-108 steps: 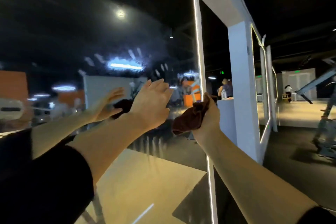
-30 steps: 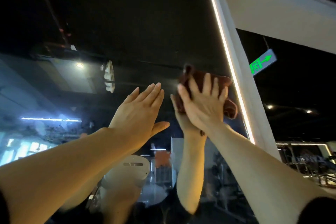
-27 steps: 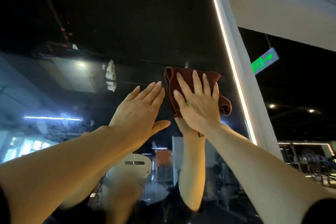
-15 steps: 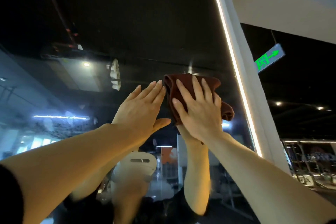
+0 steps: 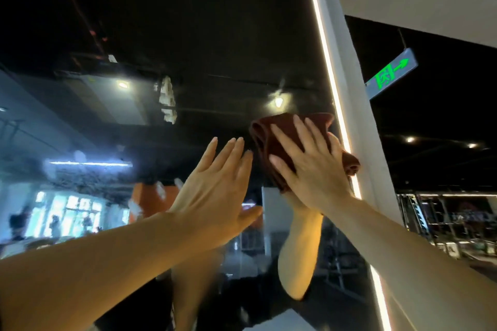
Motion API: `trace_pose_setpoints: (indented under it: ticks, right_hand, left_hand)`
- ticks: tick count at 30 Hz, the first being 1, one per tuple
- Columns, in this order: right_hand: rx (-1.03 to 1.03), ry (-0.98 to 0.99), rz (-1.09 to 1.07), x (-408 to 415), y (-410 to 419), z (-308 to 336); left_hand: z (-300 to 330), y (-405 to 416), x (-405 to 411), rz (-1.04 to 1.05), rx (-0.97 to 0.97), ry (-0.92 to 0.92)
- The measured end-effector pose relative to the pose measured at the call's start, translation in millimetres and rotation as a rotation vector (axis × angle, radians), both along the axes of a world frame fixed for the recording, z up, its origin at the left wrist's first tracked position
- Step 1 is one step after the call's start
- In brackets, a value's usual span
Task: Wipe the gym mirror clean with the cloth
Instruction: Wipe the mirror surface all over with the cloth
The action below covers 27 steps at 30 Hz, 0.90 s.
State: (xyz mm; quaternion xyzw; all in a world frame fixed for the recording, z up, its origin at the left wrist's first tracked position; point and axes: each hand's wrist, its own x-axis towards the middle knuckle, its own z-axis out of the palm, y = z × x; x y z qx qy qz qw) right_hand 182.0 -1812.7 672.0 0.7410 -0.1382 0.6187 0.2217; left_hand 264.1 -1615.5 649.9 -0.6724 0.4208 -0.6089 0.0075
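Item: cloth, dark red, folded; pressed flat to the mirror under the right hand, fingers straight and spread, beside the lit edge strip. Left hand: flat, fingers straight, holding nothing (contact with the glass not certain). Progress: upper right corner in work; hazy smears lower left remain. Change over the last half second: cloth shifted right, now touching the strip

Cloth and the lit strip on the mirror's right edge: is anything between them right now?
Nothing: in the head view the cloth, pressed flat by the right hand, reaches the lit strip, its right corner lapping over it. No glass shows between.
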Motion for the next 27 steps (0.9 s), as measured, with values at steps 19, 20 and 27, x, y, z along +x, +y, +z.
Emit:
trace_pose_setpoints:
  ticks: [19,20,27]
  right_hand:
    - [0.037,-0.197,0.006,2.6,-12.5,-69.3]
    - [-0.027,-0.157,0.029,3.0,-9.5,-83.2]
    - [0.091,-0.165,-0.057,-6.0,-24.9,-81.3]
  left_hand:
    - [-10.8,-3.4,1.6,0.214,0.048,-0.058]
    - [-11.2,-3.6,0.9,0.216,0.041,-0.056]
    - [-13.0,-5.9,0.5,0.221,0.024,-0.026]
